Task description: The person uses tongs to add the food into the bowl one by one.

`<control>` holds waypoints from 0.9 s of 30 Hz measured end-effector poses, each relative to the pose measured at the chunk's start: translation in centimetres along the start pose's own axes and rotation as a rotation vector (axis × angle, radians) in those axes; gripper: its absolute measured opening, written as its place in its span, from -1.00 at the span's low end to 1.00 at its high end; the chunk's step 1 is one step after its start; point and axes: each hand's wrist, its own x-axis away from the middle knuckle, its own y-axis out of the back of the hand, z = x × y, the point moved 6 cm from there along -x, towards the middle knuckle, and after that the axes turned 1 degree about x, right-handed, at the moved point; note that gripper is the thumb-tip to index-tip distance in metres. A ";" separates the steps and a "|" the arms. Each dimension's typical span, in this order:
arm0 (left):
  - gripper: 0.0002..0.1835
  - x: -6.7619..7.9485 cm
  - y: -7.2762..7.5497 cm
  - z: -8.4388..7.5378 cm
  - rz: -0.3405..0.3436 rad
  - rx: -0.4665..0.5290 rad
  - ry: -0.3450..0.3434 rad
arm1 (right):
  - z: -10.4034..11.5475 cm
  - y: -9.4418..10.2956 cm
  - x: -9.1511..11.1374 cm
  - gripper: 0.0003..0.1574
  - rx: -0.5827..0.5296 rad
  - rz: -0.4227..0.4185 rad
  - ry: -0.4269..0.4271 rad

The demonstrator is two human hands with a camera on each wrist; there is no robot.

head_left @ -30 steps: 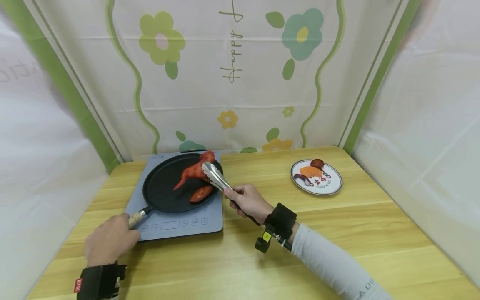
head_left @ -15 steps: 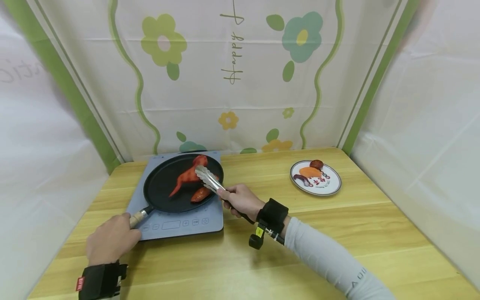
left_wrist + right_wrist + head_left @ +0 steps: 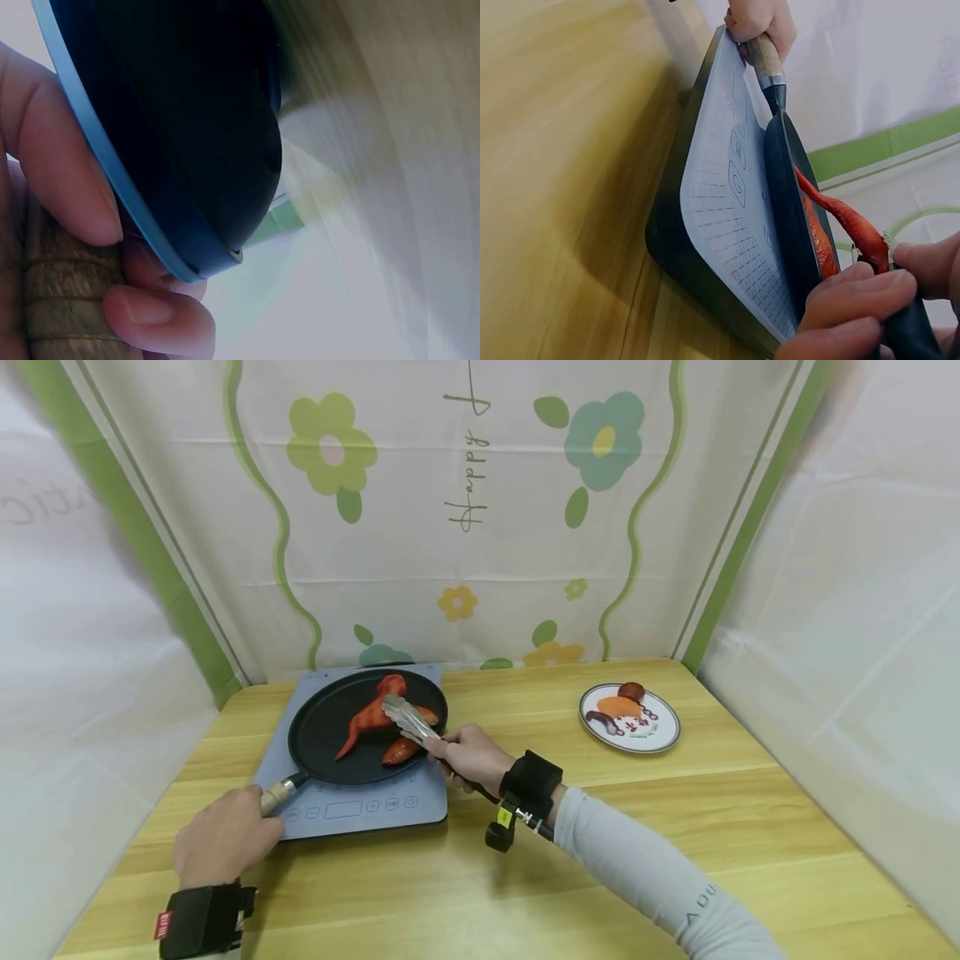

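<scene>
My left hand grips the wooden handle of a black frying pan; the left wrist view shows fingers curled round that handle. In my right hand I hold metal tongs by their dark grips. The scalloped tips meet a red food piece with a long tapered end. The right wrist view has this red piece sloping up from the pan toward the tongs. Beside it in the pan lie a reddish-brown oval piece and another piece, partly covered by the tongs.
Beneath the pan is a grey-blue induction cooktop on the wooden table. To the right stands a white plate with an orange piece, a brown roundish piece and a purple one. Printed cloth encloses the back and sides.
My right hand, the tongs and the red piece have moved left and slightly down over the pan. More of the piece behind the tongs now shows. The left hand stays on the handle.
</scene>
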 end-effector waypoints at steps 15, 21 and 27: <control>-0.89 0.0 0.0 -0.1 0.002 -0.007 0.009 | 1.9 0.0 -0.8 -0.51 0.135 0.012 -0.034; -0.89 -0.1 -0.1 -0.1 0.008 -0.007 0.014 | 1.6 0.1 -0.9 -0.50 0.158 -0.003 -0.044; -0.89 -0.1 0.1 0.0 0.008 -0.005 0.018 | 1.8 0.3 -0.9 -0.51 0.233 -0.051 -0.037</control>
